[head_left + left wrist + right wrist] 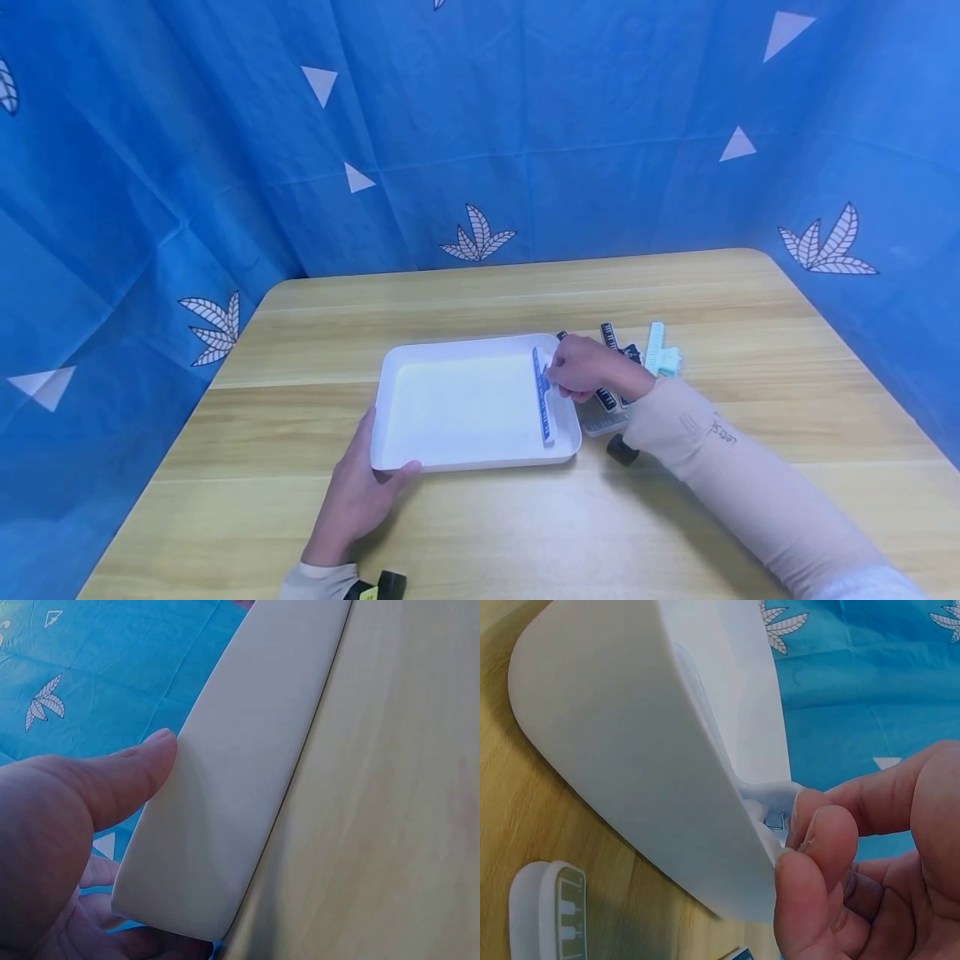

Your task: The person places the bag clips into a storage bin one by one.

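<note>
A white rectangular tray (465,462) lies on the table. My left hand (367,483) holds its near left corner; in the left wrist view the thumb (142,769) presses the near wall and the other fingers go round the corner. Inside the tray, along its right end, a long blue clip with a piano-key print (542,400) stands lengthwise. My right hand (588,367) pinches the clip's pale handle (769,796) between thumb and fingers, just above the tray's right wall. The fingers partly cover that handle.
Right of the tray, partly hidden by the right arm, lie several more clips: black ones (608,335), a mint-green one (655,348) and a whitish one (603,424). A blue patterned curtain (480,142) hangs behind the wooden table (480,533).
</note>
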